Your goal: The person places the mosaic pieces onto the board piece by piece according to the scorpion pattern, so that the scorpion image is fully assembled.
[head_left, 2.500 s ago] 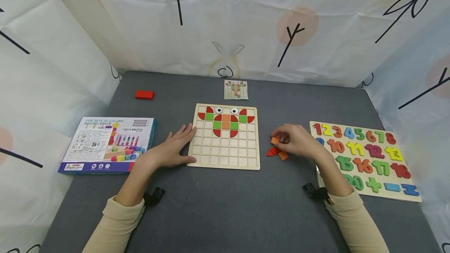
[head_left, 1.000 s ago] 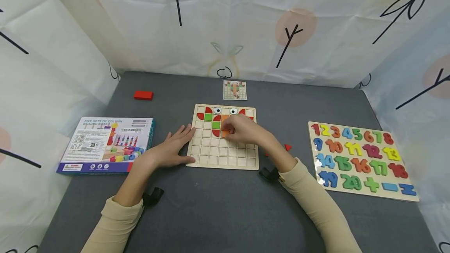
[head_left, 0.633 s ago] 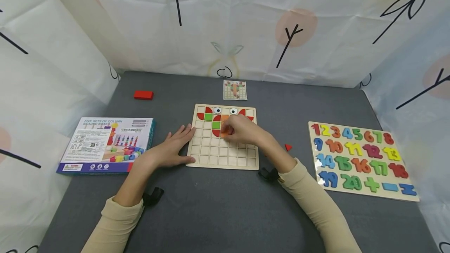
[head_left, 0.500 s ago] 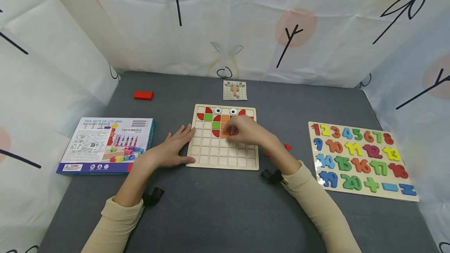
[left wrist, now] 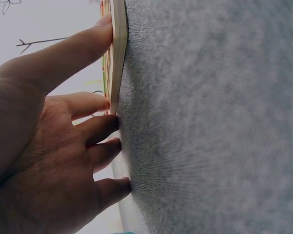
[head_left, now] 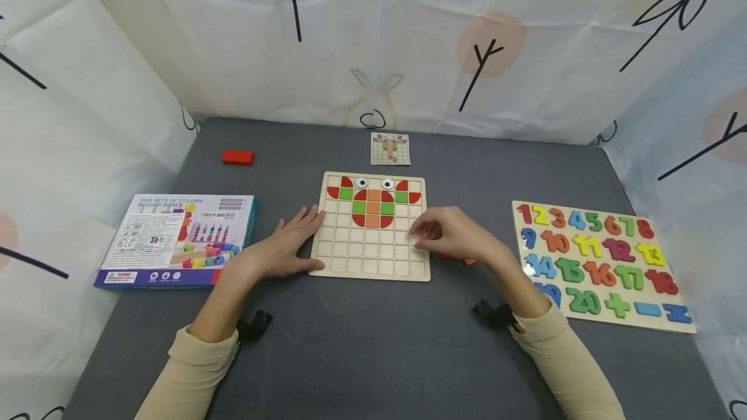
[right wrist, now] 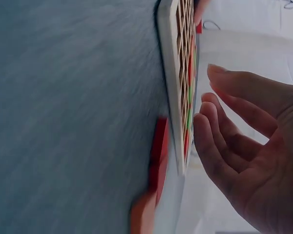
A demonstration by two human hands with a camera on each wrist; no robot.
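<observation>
A wooden grid board (head_left: 350, 248) lies mid-table, with red, green and orange tiles and two eye tiles set in its upper cells. Three orange tiles (head_left: 373, 208) form a column in the middle of the pattern. My left hand (head_left: 286, 248) rests at the board's left edge, thumb and index finger touching it, fingers spread. Over the right edge hovers my right hand (head_left: 452, 232), fingers loosely bent and nothing between them. Partly hidden below it are red pieces (right wrist: 158, 151) and an orange piece (right wrist: 143, 214) on the table beside the board.
A small pattern card (head_left: 391, 149) lies behind the board. To the left are a toy box (head_left: 181, 238) and a red block (head_left: 238, 158). A number puzzle board (head_left: 604, 264) sits on the right. White patterned cloth (head_left: 408, 50) hangs around the table.
My right hand carried an orange tile from the loose pieces to the board, set it at the column's bottom, let go and moved back rightward. My left hand has stayed in place.
</observation>
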